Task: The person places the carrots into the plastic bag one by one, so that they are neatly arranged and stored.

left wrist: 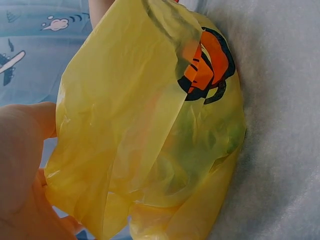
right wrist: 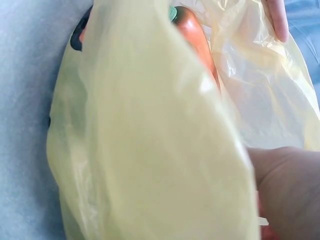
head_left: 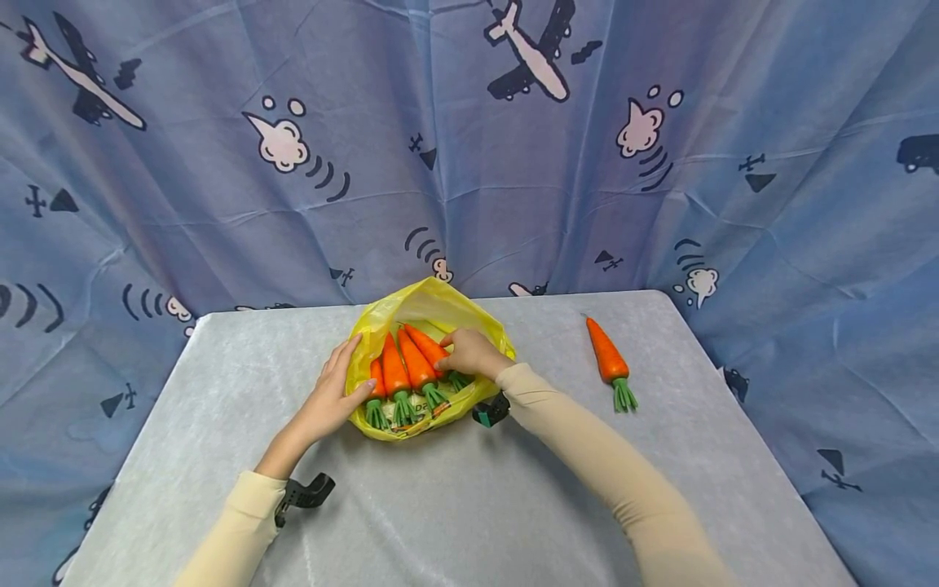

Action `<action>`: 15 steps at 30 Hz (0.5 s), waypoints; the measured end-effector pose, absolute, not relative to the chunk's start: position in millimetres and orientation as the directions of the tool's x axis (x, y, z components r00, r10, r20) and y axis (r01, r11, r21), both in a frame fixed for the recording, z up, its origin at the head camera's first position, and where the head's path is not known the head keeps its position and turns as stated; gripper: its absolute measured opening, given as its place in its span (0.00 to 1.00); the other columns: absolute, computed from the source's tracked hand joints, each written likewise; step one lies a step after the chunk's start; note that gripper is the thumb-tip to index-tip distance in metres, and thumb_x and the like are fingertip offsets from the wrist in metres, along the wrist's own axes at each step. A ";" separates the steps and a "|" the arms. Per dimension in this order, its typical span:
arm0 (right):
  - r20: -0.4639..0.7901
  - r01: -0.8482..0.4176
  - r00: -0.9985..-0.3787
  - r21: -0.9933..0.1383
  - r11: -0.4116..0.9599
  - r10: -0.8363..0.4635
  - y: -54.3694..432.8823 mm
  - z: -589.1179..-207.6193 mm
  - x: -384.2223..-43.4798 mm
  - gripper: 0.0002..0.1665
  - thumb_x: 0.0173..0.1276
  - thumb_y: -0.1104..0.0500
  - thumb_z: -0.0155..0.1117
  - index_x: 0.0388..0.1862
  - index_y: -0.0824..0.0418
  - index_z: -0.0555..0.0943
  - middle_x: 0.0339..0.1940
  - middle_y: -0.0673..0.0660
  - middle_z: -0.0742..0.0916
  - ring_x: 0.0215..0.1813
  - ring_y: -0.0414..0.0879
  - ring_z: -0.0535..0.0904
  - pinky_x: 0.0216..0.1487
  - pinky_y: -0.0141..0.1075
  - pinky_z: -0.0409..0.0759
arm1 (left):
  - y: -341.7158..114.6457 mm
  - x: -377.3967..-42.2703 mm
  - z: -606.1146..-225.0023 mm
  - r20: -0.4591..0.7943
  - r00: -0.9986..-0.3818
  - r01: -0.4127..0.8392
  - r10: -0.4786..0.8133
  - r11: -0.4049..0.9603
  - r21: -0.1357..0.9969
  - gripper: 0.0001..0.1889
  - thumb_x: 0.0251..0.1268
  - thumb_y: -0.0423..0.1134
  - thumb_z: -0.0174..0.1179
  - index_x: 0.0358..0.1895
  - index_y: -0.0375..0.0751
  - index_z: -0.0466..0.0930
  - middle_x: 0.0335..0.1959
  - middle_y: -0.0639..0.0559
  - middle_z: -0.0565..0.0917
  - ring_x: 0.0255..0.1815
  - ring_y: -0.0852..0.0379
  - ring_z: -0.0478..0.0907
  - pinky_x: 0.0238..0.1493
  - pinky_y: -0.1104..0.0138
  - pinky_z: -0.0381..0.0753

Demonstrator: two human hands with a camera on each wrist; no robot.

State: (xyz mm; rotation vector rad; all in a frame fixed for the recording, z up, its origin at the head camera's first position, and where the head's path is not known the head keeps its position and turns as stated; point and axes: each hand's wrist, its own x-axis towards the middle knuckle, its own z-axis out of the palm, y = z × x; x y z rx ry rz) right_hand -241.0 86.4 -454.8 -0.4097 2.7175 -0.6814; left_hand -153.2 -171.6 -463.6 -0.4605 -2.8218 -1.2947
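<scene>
A yellow plastic bag point(head_left: 418, 300) lies with its mouth spread toward me, several orange carrots point(head_left: 396, 371) with green stem ends side by side inside. My left hand point(head_left: 328, 406) holds the bag's left rim, thumb over the edge and fingers along the outside. Reaching in from the right, my right hand point(head_left: 475, 355) grips the rightmost carrot point(head_left: 425, 344) between thumb and fingers. In the left wrist view the bag point(left wrist: 130, 110) covers the carrots. The right wrist view shows the bag's near side point(right wrist: 160, 145) hiding most of that hand point(right wrist: 295, 187).
Another carrot point(head_left: 606, 352) lies alone on the right of the pale grey table point(head_left: 557, 505), its green end toward me. A blue curtain point(head_left: 469, 163) printed with planes hangs just behind the table's back edge.
</scene>
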 end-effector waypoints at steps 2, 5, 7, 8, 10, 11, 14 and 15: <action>-0.227 -0.196 -0.912 -0.493 0.848 -0.343 86.5 -454.2 -241.0 0.30 0.62 0.50 0.72 0.59 0.64 0.81 0.57 0.58 0.87 0.56 0.50 0.80 0.62 0.42 0.79 | -171.6 -153.1 -463.2 0.123 -0.957 0.263 0.262 0.614 0.744 0.43 0.70 0.43 0.59 0.81 0.46 0.43 0.79 0.38 0.51 0.78 0.34 0.51 0.74 0.35 0.54; -0.230 -0.192 -0.912 -0.495 0.848 -0.340 87.2 -451.8 -240.5 0.31 0.62 0.49 0.72 0.60 0.65 0.81 0.58 0.59 0.86 0.57 0.50 0.80 0.63 0.42 0.79 | -171.8 -153.1 -463.0 0.121 -0.958 0.261 0.261 0.614 0.744 0.43 0.70 0.43 0.59 0.81 0.46 0.43 0.79 0.38 0.51 0.78 0.34 0.50 0.74 0.35 0.54; -0.227 -0.189 -0.913 -0.502 0.844 -0.339 88.4 -449.4 -239.9 0.31 0.62 0.50 0.72 0.61 0.65 0.80 0.59 0.59 0.86 0.56 0.51 0.81 0.63 0.42 0.78 | -172.0 -152.8 -463.1 0.121 -0.958 0.261 0.261 0.614 0.745 0.43 0.70 0.43 0.59 0.81 0.46 0.43 0.79 0.38 0.51 0.79 0.35 0.49 0.74 0.35 0.54; -0.226 -0.189 -0.913 -0.506 0.842 -0.340 89.2 -447.8 -239.6 0.32 0.62 0.50 0.71 0.61 0.65 0.80 0.59 0.60 0.86 0.55 0.51 0.82 0.63 0.42 0.79 | -172.2 -152.7 -463.2 0.121 -0.958 0.260 0.260 0.615 0.744 0.43 0.70 0.43 0.59 0.81 0.47 0.43 0.79 0.38 0.51 0.79 0.35 0.50 0.74 0.35 0.54; -0.223 -0.187 -0.911 -0.522 0.832 -0.345 91.1 -444.0 -239.3 0.32 0.62 0.51 0.71 0.61 0.66 0.79 0.60 0.60 0.85 0.55 0.51 0.82 0.63 0.42 0.79 | -172.5 -152.4 -463.3 0.122 -0.958 0.261 0.259 0.617 0.742 0.43 0.69 0.43 0.59 0.81 0.47 0.43 0.79 0.38 0.51 0.79 0.35 0.50 0.74 0.35 0.55; -0.224 -0.181 -0.912 -0.533 0.826 -0.344 92.1 -441.7 -239.1 0.32 0.62 0.51 0.71 0.62 0.66 0.79 0.60 0.60 0.85 0.55 0.51 0.82 0.63 0.43 0.79 | -172.7 -152.3 -463.3 0.122 -0.958 0.261 0.258 0.617 0.742 0.43 0.70 0.43 0.59 0.81 0.47 0.43 0.79 0.38 0.51 0.79 0.35 0.50 0.74 0.35 0.55; -0.221 -0.176 -0.913 -0.542 0.821 -0.342 96.7 -433.9 -239.2 0.32 0.62 0.51 0.71 0.62 0.66 0.79 0.61 0.60 0.85 0.58 0.51 0.82 0.65 0.43 0.78 | -172.4 -152.2 -463.0 0.121 -0.959 0.260 0.258 0.617 0.743 0.43 0.70 0.42 0.59 0.81 0.47 0.43 0.80 0.38 0.50 0.79 0.35 0.49 0.74 0.35 0.55; -0.219 -0.174 -0.915 -0.546 0.819 -0.340 98.4 -431.1 -239.1 0.32 0.62 0.51 0.70 0.63 0.65 0.79 0.61 0.60 0.85 0.59 0.51 0.81 0.64 0.43 0.78 | -172.3 -152.2 -462.9 0.120 -0.959 0.259 0.258 0.616 0.744 0.43 0.70 0.42 0.59 0.81 0.47 0.42 0.80 0.38 0.50 0.79 0.34 0.49 0.73 0.35 0.54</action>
